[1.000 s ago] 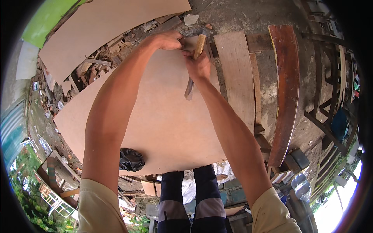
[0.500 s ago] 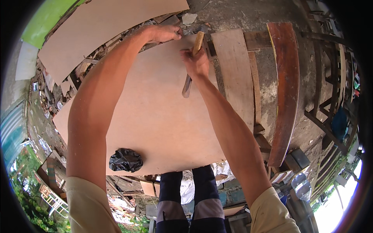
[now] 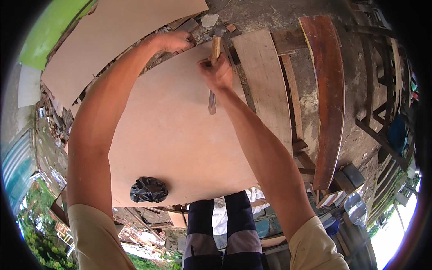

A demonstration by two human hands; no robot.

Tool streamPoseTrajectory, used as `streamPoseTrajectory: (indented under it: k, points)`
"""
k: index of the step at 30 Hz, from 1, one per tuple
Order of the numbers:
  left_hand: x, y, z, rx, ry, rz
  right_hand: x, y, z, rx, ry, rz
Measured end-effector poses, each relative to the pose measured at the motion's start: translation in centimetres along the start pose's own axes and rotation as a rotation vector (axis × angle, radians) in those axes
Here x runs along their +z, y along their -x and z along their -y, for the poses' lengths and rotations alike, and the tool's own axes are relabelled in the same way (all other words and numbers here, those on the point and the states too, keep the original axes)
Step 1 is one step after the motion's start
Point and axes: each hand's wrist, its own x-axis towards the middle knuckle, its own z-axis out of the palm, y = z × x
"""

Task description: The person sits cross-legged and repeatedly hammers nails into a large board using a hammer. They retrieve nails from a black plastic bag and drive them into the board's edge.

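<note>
A hammer (image 3: 216, 48) with a wooden handle and dark metal head is gripped in my right hand (image 3: 217, 73), above the far part of a plywood sheet (image 3: 180, 144). Its head points away from me, and the handle's end sticks out below my fist. To the left, my left hand (image 3: 177, 42) rests at the sheet's far edge with its fingers curled together. Whatever lies between those fingers is too small or hidden to make out. On the sheet's near left part sits a crumpled black plastic bag (image 3: 149, 189).
Another plywood sheet (image 3: 121, 31) lies at the far left over scrap wood. A pale board (image 3: 265, 81) and a reddish-brown plank (image 3: 327, 99) lie to the right. Dark wooden frames (image 3: 382, 112) stand along the right side. A stone piece (image 3: 209, 20) lies beyond the sheet.
The whole view has shifted slightly, so both hands appear a little further left. My right hand keeps its hold on the hammer, whose handle is now nearer upright in the picture.
</note>
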Motion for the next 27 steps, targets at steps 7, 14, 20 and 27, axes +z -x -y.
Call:
streamPoseTrajectory:
  k: [7,14,20,27]
  points:
    - [-0.8,-1.0,0.4,-0.008,-0.078,0.059,0.0,-0.1,0.0,0.003,-0.017,0.014]
    - [0.2,0.0,-0.1,0.118,-0.32,-0.219,0.3,-0.6,-0.9,-0.038,-0.013,-0.017]
    - [-2.5,2.7,-2.2,0.145,-0.134,-0.158,0.0,-0.5,-1.0,-0.035,-0.069,0.016]
    - [0.1,2.0,-2.2,0.007,-0.167,-0.057,0.1,-1.1,-1.5,-0.029,-0.106,0.103]
